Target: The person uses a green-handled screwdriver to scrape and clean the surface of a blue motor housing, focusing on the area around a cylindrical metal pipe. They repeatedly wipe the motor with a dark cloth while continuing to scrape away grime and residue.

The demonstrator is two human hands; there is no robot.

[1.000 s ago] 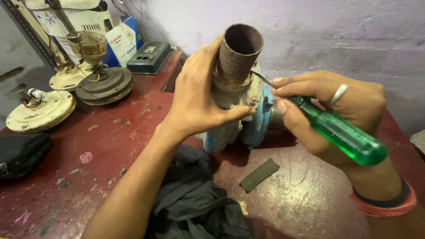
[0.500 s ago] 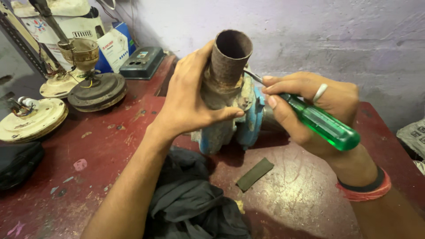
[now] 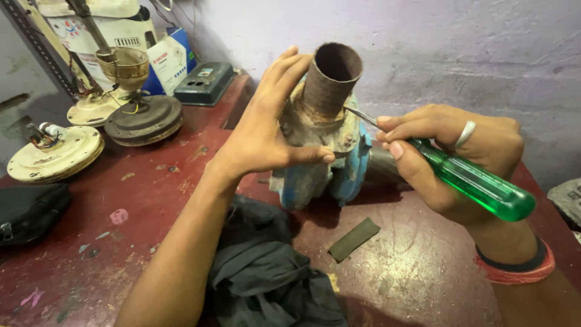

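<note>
A blue water pump point(image 3: 327, 169) with a rusty pipe stub point(image 3: 330, 79) stands on the red workbench point(image 3: 139, 200), near the wall. The left hand point(image 3: 266, 136) grasps its body, thumb pressed across the front. The right hand point(image 3: 448, 157) is clenched around a green-handled screwdriver point(image 3: 478, 184), tip at the pipe's base. A slip on the rust could drive the blade into the bracing thumb. A dark cloth point(image 3: 266, 272) lies in front.

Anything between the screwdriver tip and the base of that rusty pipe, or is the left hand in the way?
Nothing visible blocks it. The screwdriver in the right hand has its tip at the base of the rusty pipe. The left hand grips the pump body on the opposite side, thumb below the tip.
</note>
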